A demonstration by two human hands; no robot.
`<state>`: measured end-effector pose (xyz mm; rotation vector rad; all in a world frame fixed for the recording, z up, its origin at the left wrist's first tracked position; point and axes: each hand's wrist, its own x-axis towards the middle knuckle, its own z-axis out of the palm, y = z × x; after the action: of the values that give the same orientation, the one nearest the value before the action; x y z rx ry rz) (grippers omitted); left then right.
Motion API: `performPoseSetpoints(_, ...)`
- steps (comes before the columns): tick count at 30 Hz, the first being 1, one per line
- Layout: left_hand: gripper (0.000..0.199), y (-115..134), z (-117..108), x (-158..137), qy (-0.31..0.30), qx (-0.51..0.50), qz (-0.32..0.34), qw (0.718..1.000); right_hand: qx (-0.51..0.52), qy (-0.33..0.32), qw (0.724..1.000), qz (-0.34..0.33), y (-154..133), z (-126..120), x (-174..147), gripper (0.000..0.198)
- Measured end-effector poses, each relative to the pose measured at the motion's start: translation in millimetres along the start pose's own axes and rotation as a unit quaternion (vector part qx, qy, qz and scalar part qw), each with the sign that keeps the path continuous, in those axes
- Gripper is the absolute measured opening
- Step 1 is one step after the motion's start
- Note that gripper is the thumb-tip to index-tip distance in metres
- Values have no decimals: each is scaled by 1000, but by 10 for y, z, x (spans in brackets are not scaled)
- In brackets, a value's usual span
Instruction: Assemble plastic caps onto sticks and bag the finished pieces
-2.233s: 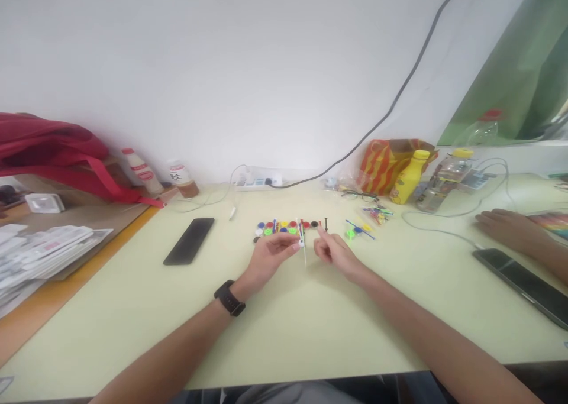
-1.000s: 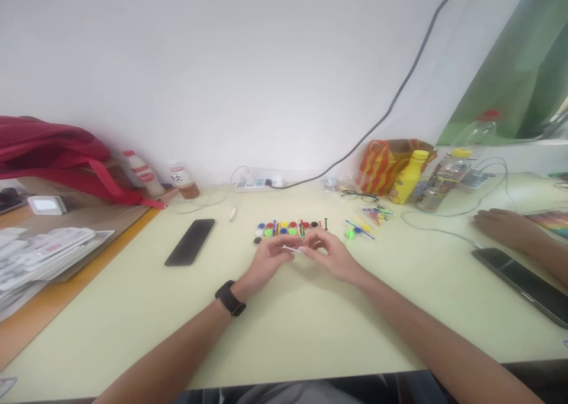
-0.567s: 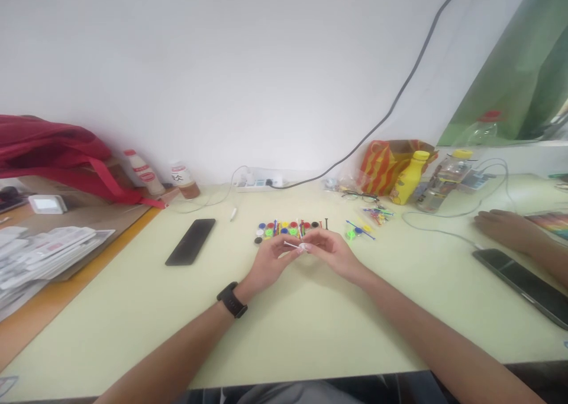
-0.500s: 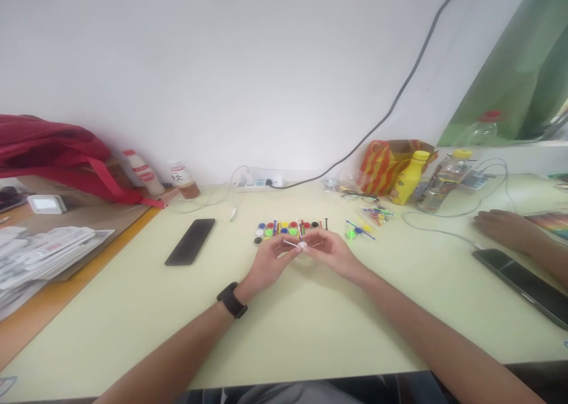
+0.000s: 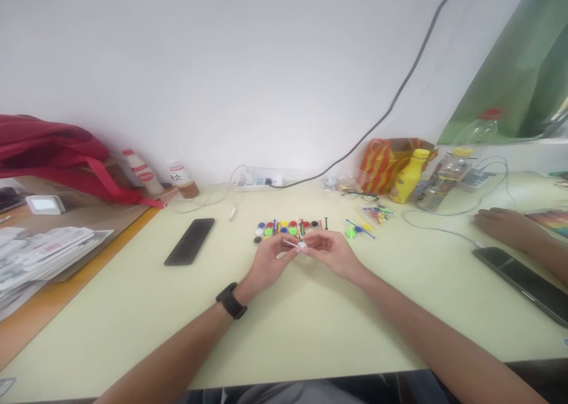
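Observation:
Over the middle of the table, my left hand [image 5: 270, 261] and my right hand [image 5: 336, 255] meet at the fingertips. Between them they pinch a small white round plastic piece [image 5: 302, 246] with thin white rods sticking out. Its underside and some of the fingers are hidden. Just beyond my hands lie rows of coloured plastic discs [image 5: 270, 225] with rods among them, partly covered by my fingers. To the right of my right hand is a joined piece of blue rods and a green disc [image 5: 351, 233]. Loose coloured rods [image 5: 378, 215] lie in a small pile behind it.
A black phone [image 5: 190, 242] lies left, a pen nearby. At the back stand bottles, a power strip [image 5: 260, 181], glasses [image 5: 359, 196], a yellow bottle [image 5: 409, 176] and a striped bag. At right, another person's hand [image 5: 497, 223] rests near a cabled phone [image 5: 523, 284].
Both hands stay almost in place, still pinching the white piece. The view has shifted very slightly; nothing else has visibly moved.

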<state>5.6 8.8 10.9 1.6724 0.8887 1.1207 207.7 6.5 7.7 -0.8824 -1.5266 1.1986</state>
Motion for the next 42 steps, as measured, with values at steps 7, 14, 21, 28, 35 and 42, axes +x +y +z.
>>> performPoseSetpoints(7, 21, -53, 12, -8, 5, -24, -9, 1000, -15, 7, 1000, 8, -44, -1, -5, 34)
performPoseSetpoints(14, 34, 40, -2, 8, -14, -110, -71, 991, 72, -11, 996, 43, -55, -34, 1, 38)
performPoseSetpoints(21, 22, 82, -30, 8, -49, -131, -91, 986, 120, -20, 990, 67, -119, -39, -8, 36)
performPoseSetpoints(28, 21, -5, -28, 39, -75, -70, -42, 994, 86, -27, 992, 87, -109, -53, 8, 36)
performPoseSetpoints(35, 20, -59, -11, 13, -79, -19, -26, 996, 0, -79, 996, 49, -91, -68, 2, 31)
performPoseSetpoints(42, 20, -85, -7, 26, -59, -3, -25, 998, -3, -77, 996, 33, -18, -35, -3, 30)
